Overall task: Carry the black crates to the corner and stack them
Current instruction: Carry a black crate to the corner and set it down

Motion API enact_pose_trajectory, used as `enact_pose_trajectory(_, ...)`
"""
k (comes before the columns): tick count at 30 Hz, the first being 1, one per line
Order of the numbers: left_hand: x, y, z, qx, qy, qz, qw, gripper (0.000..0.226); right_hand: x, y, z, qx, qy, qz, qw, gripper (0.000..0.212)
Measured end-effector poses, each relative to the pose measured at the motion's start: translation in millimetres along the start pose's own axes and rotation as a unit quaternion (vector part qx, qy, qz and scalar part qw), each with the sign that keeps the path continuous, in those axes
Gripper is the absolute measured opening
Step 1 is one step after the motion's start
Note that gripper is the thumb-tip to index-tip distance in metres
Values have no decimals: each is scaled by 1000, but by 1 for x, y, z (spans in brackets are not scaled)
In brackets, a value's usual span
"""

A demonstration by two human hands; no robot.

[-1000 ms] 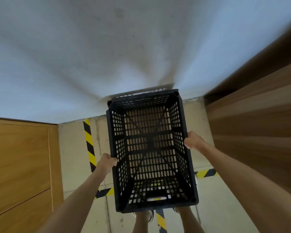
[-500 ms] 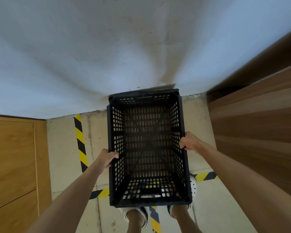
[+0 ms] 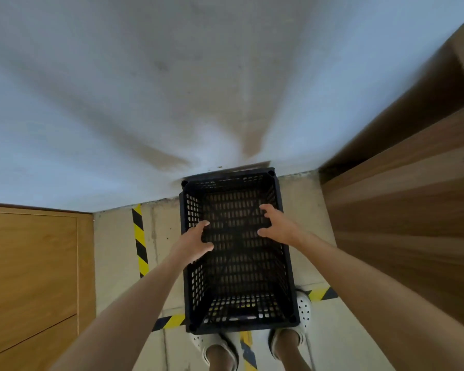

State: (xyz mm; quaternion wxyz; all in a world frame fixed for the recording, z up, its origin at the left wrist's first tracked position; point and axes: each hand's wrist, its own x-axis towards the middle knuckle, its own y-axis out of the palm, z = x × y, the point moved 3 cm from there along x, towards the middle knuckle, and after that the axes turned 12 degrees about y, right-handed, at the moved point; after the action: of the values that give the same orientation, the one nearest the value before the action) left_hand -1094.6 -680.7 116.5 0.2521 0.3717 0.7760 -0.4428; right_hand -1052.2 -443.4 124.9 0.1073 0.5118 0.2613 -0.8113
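A black perforated crate (image 3: 239, 285) stands on the floor against the white wall, directly below me and in front of my feet. It is empty, and I cannot tell whether another crate sits under it. My left hand (image 3: 193, 243) hovers above its left wall with fingers spread, holding nothing. My right hand (image 3: 277, 223) hovers over the right side of the crate's opening, fingers apart and empty too.
A white wall (image 3: 172, 89) fills the upper view. A wooden cabinet (image 3: 402, 218) stands close on the right, a wooden door panel (image 3: 30, 277) on the left. Yellow-black hazard tape (image 3: 140, 242) marks the concrete floor. My feet in white shoes (image 3: 303, 309) stand behind the crate.
The crate went down to the floor by the wall. Both hands let go of its side walls and now hover open above it.
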Motion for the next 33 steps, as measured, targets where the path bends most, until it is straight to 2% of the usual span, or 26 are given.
enact_pose_trajectory(4,-49,-39,-60,147,65,-19,987,61,-70,-37,29,-165,-67,-50,983,61)
enact_pose_trajectory(7,-89,-64,-99,201,87,-27,975,56,-130,-64,44,-254,-84,-76,960,62)
enact_pose_trajectory(13,-176,-95,-167,280,144,-44,948,60,-247,-97,56,-329,-100,-134,930,66)
enact_pose_trajectory(16,-212,-112,-188,373,169,-50,911,61,-297,-105,61,-360,-95,-156,915,60)
enact_pose_trajectory(18,-230,-128,-200,409,190,-59,890,60,-325,-109,67,-361,-87,-175,912,58)
enact_pose_trajectory(22,-256,-153,-216,409,225,-72,881,58,-366,-103,75,-314,-58,-213,923,54)
enact_pose_trajectory(26,-288,-152,-217,455,267,-50,848,57,-401,-64,76,-221,-23,-215,951,55)
enact_pose_trajectory(30,-321,-146,-213,483,307,-15,820,56,-428,-13,81,-198,15,-234,952,62)
enact_pose_trajectory(33,-333,-140,-211,502,315,12,805,54,-439,6,84,-180,27,-241,953,55)
